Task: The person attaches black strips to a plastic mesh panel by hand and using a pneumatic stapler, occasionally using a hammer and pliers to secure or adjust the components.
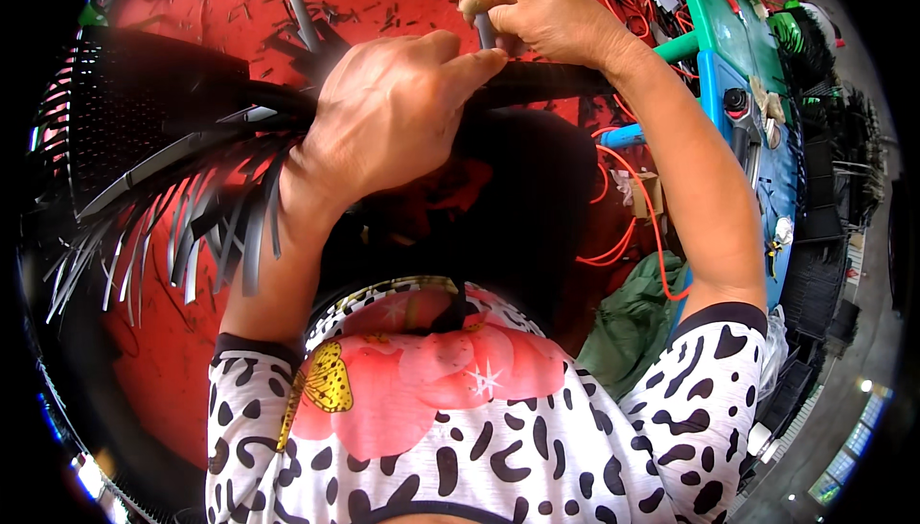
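At far left, a black woven panel [125, 112] sits with loose grey strips [192, 227] fanning down from its edge over the red floor [220, 6]. Right of it, the left hand [383, 121] is clenched over a black tube [546, 81] that runs across the middle. Just right, the right hand [546, 11] pinches one short grey strip [485, 30] upright against that tube. Orange wires [632, 227] and a teal frame [714, 16] lie farther right.
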### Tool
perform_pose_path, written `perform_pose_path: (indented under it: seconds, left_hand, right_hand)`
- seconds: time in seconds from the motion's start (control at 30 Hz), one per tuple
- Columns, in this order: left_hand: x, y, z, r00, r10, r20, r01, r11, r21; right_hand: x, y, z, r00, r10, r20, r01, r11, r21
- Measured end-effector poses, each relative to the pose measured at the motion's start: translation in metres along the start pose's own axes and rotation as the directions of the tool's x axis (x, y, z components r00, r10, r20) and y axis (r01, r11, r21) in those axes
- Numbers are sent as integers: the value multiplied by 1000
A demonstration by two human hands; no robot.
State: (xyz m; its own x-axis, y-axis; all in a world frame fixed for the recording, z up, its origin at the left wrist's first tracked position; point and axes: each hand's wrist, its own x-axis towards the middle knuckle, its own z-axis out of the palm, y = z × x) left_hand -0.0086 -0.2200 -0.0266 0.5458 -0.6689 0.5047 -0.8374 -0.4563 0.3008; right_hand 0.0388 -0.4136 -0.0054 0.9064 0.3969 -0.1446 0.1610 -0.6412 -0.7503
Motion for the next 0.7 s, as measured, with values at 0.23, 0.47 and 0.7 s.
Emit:
perform_pose_path:
  seconds: [0.23, 0.47, 0.7]
  left_hand:
    - [1, 0, -4, 1000, 21, -1, -21, 999, -39]
    - [4, -1, -7, 999, 2, 42, 4, 992, -128]
    - [6, 2, -8, 998, -24, 54, 30, 992, -124]
  right_hand:
    - [1, -2, -1, 980, 126, 155, -159, 961, 225]
    - [4, 2, -7, 918, 117, 378, -210, 954, 213]
    - [2, 9, 0, 888, -72, 454, -57, 963, 264]
